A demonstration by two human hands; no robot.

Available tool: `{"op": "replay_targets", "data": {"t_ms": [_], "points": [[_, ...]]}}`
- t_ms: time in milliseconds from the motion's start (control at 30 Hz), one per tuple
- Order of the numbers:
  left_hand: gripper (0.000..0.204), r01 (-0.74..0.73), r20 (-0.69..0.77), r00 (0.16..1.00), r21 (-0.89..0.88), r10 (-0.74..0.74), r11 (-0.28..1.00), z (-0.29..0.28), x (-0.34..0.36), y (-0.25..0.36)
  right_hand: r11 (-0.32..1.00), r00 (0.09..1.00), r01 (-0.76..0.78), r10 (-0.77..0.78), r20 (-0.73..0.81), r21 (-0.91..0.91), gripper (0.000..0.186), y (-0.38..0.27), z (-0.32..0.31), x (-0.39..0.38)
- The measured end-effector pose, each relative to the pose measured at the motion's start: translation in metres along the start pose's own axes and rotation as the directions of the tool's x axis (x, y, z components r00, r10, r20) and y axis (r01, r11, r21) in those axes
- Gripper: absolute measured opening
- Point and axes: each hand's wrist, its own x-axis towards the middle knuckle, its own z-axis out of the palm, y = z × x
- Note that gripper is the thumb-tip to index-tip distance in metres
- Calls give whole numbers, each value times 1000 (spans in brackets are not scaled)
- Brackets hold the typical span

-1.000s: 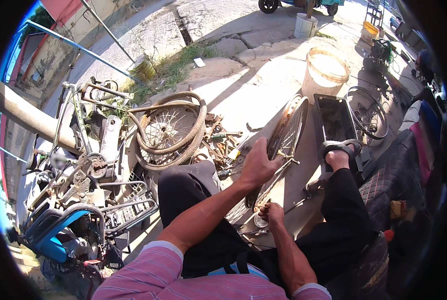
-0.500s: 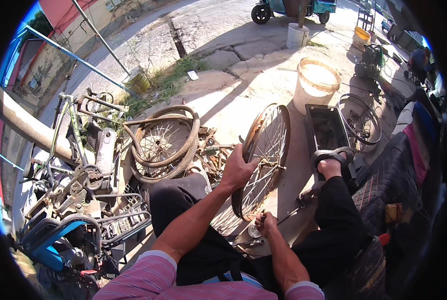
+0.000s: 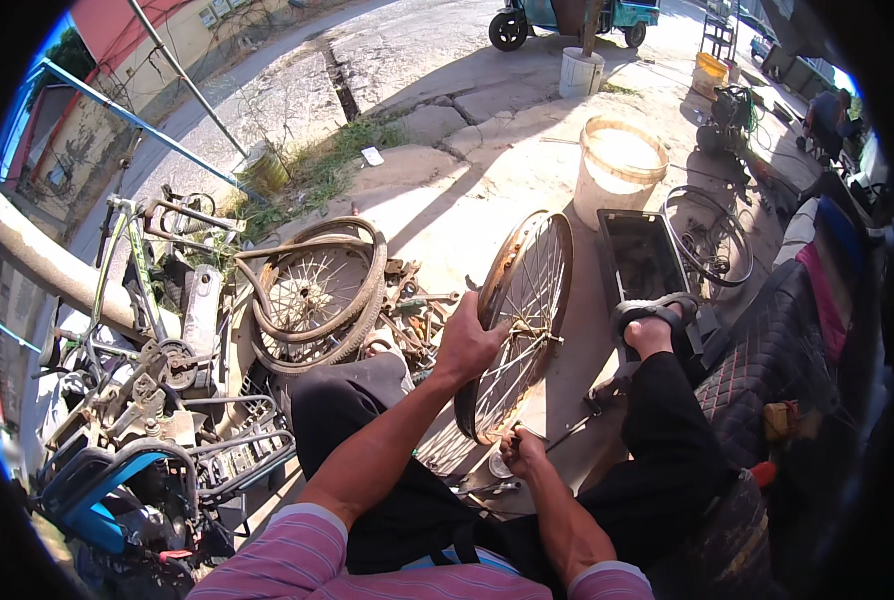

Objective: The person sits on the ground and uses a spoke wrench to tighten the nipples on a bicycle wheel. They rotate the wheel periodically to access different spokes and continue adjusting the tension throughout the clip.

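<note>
Two bare hands are at one bicycle wheel (image 3: 539, 333), which stands tilted on the pavement (image 3: 447, 225) in front of you, left of the black box (image 3: 607, 262). Your left hand (image 3: 472, 340) is clamped on the wheel's left side, thumb toward the hub; its fingertips are hidden behind the rim. Your right hand (image 3: 520, 450) has its fingers bunched at the lower rim; whether they pinch the rim or some small piece, you cannot tell from here.

Should your left grip slacken, the narrow wheel could roll or topple toward the near left corner of the box and your sandaled foot (image 3: 657, 318). If it turns, spokes could catch your lower fingers, and rough rust could scrape them. Small parts dropped there could get lost in the striped shadow.

The rim is a thin hoop, brown with rust, with straight, pale metal spokes. To your left, loose rubber loops (image 3: 382, 250) lie over another spoked wheel (image 3: 309, 295), beside jumbled metal tools (image 3: 412, 312). Beyond the box's far edge, the round bucket (image 3: 599, 185) is stained plastic; the dark cover (image 3: 742, 375) at your right is quilted in diamonds.
</note>
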Motion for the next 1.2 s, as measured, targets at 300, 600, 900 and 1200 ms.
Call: {"op": "replay_targets", "data": {"t_ms": [300, 600, 900, 1200], "points": [[45, -16, -34, 999, -57, 15, 998, 0, 0, -14, 999, 996, -29, 31, 88, -17, 25, -2, -7, 10], [37, -3, -40, 999, -22, 2, 1000, 7, 4, -8, 999, 999, 29, -30, -39, -36, 20, -4, 9, -11], [38, 12, -31, 999, -89, -14, 996, 9, 2, -11, 997, 1000, -18, 18, -12, -69, 27, -5, -1, -2], [37, -11, -13, 1000, -19, 11, 1000, 7, 11, -16, 997, 991, 21, -32, -132, -80, 27, -2, 29, -25]]}}
